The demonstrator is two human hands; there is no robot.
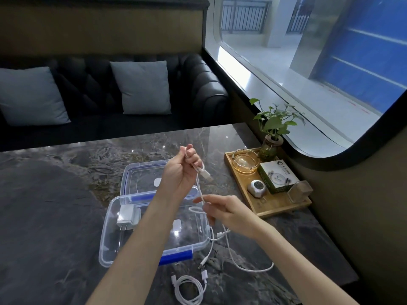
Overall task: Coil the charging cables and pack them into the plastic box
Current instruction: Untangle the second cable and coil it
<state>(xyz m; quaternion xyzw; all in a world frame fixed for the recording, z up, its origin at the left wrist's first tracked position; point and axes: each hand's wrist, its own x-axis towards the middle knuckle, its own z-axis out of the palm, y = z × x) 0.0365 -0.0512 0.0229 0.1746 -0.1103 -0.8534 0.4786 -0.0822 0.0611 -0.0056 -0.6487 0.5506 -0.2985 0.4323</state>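
The coiling step is in hand. The left hand (179,172) is raised above the plastic box (152,230), its fingers (191,155) closed on one end of a white charging cable (229,245); the USB plug (206,175) sticks out just below the fist. The right hand (224,211) sits lower and pinches the same cable between thumb and fingertips, where a small loop is forming over the box's right edge. The rest of this cable trails down off the hand and curves across the bench (55,205) to the right of the box.

By my judgement the next move calls for feeding slack up from the bench and laying even loops into the left fist, then lowering the bundle into the box beside the white charger plug (126,216). A second cable (190,290), already coiled, lies on the bench near the bottom edge, not yet packed. The lid (141,179) rests open behind the box.

Several white strands cross near the box's right corner, and I cannot tell which ends belong to which cable; the left forearm hides part of the box interior
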